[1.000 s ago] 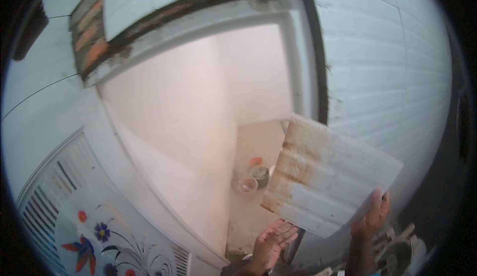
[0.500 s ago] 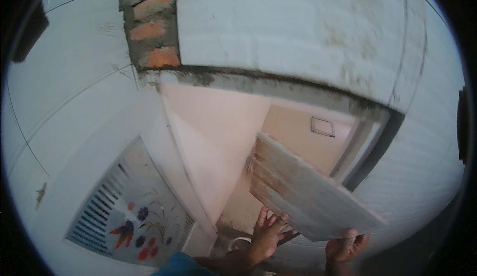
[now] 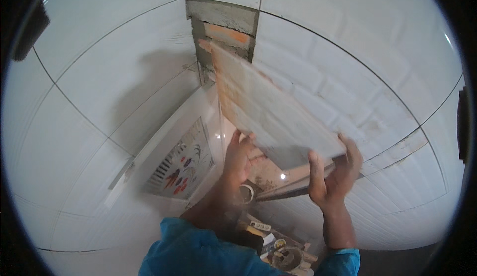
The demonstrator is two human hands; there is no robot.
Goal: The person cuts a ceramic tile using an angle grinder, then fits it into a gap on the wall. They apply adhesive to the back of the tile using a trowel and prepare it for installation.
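Note:
A white wall tile (image 3: 278, 117) with brownish smears along its left side is tilted in front of me, between both my hands. My left hand (image 3: 241, 154) supports its lower left edge, with the fingers partly behind it. My right hand (image 3: 335, 174) grips the lower right corner, the thumb on the near face and the fingers at the end edge. The tile's upper corner overlaps the gap of bare brick and mortar (image 3: 226, 15) in the wall; whether it touches there I cannot tell.
White tiled walls (image 3: 338, 72) meet at the corner around the gap. Below left is a door (image 3: 181, 169) with a flower-patterned panel. A doorway opens behind the tile. Far below are a white bucket (image 3: 247, 193), a mortar-smeared tub (image 3: 287, 258) and a multi-socket strip (image 3: 261, 226).
The tile has come up from the doorway toward the brick gap, both hands moving with it. My view has shifted, and more of my arms and the things below show.

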